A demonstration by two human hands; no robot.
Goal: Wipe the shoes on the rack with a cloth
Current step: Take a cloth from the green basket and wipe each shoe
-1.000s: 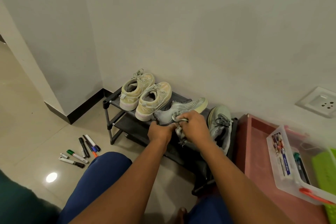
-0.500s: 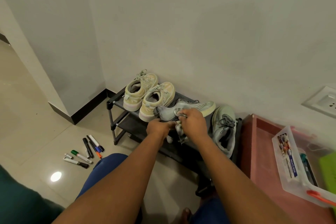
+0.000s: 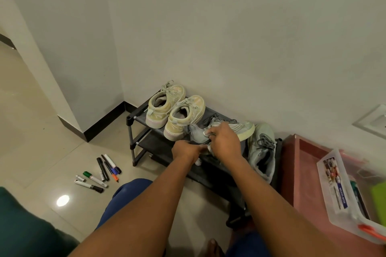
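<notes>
— What does the scene show?

— A person crouched at a low black rack (image 3: 144, 119) set against the wall, working on a grey shoe (image 3: 240, 129) that lies tipped on its side near the middle of the top shelf, its toe toward the wall.

— And the hands?

— The right hand (image 3: 224, 142) has its fingers curled round a bunched grey cloth (image 3: 205, 131), pressing it to the heel end of that shoe. The left hand (image 3: 187, 149) sits just beside it at the shelf's front edge, steadying the same shoe from below. Its fingers are hidden behind the knuckles, so whether they are clamped on the shoe cannot be told.

— How far along is the job?

— Somewhere mid-way at best, by the look of it. One shoe is under the cloth. Its grey partner (image 3: 261, 152) lies tilted over the rack's right end, beside a red cabinet (image 3: 302, 173). The cream pair (image 3: 175, 108) stands upright at the left end of the top shelf, heels to the front.

— Have those three been wiped?

— The picture does not say; none looks plainly cleaner than another. The lower shelf is mostly hidden, with only a small white thing showing at its front edge.

— Anything else around?

— Marker pens (image 3: 100, 175) scattered on the tiled floor left of the rack, and a clear plastic box (image 3: 334, 185) on the cabinet.
</notes>
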